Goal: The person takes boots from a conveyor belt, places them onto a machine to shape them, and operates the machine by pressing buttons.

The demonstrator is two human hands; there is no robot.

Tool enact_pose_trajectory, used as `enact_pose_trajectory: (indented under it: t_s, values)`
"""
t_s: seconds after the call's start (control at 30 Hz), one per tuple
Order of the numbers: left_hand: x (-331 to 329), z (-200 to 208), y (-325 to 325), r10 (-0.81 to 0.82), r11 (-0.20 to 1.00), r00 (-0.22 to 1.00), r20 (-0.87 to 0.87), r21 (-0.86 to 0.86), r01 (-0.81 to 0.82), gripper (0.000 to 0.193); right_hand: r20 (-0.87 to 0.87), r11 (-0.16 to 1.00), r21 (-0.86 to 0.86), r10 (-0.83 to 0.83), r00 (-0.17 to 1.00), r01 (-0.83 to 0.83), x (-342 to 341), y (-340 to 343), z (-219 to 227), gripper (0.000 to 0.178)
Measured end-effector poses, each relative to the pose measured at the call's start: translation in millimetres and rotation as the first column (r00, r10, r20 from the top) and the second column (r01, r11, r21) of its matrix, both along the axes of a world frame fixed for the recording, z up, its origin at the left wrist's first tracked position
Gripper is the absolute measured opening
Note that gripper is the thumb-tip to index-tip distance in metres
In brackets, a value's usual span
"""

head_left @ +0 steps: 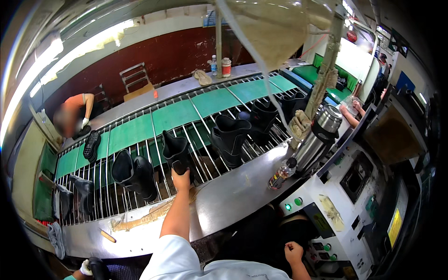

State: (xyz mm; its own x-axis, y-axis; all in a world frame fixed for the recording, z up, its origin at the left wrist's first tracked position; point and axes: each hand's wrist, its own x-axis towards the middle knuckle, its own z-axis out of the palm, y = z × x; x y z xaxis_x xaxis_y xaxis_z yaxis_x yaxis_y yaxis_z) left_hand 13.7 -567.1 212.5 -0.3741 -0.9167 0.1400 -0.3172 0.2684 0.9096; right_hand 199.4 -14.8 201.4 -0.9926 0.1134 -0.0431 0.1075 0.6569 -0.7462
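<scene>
My left arm reaches forward over a rack of metal bars (201, 161), and my left hand (181, 178) is closed on the toe of a black boot (174, 148) that stands on the bars. To its left is a pair of black boots (135, 175). On its right stand more black boots (229, 139), with others (263, 116) farther along. My right hand (293, 252) is low at the right, curled into a loose fist beside the white machine (322, 205). Nothing shows in it.
Green panels (177, 114) line the rack's far side. Along its near side runs a metal ledge (224, 193) bearing a drink bottle (283, 173) and a steel flask (317, 140). At far left a person in orange (74, 114) handles a dark shoe. Another person's gloved hand (86, 268) shows at lower left.
</scene>
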Motion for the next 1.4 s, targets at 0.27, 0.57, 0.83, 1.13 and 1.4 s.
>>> enact_pose_trajectory:
  t_s: [0.27,0.57,0.83,1.13,1.4]
  values:
    - [75,-58,90,-0.102,0.992,0.992,-0.072,-0.085,0.095,0.022,-0.062,0.979,-0.193,-0.073,0.995,0.06,8,16,-8,0.004]
    - [105,-57,148,-0.367,0.882,0.9,0.236,-0.22,0.417,0.013,-0.501,0.987,-0.116,-0.153,0.852,0.109,-13,64,78,0.003]
    - [98,-44,155,-0.343,0.689,0.821,0.457,-0.472,0.55,0.019,-0.648,0.936,0.027,-0.252,0.719,0.352,-53,115,87,0.004]
    - [94,-75,129,-0.133,0.332,0.572,0.809,-0.507,0.795,0.019,-0.702,0.938,0.069,-0.197,0.685,0.341,-50,107,107,0.002]
    - [74,-78,127,-0.39,0.719,0.551,0.737,-0.13,0.683,0.065,-0.641,0.906,-0.11,-0.379,0.667,0.409,-24,146,120,0.018]
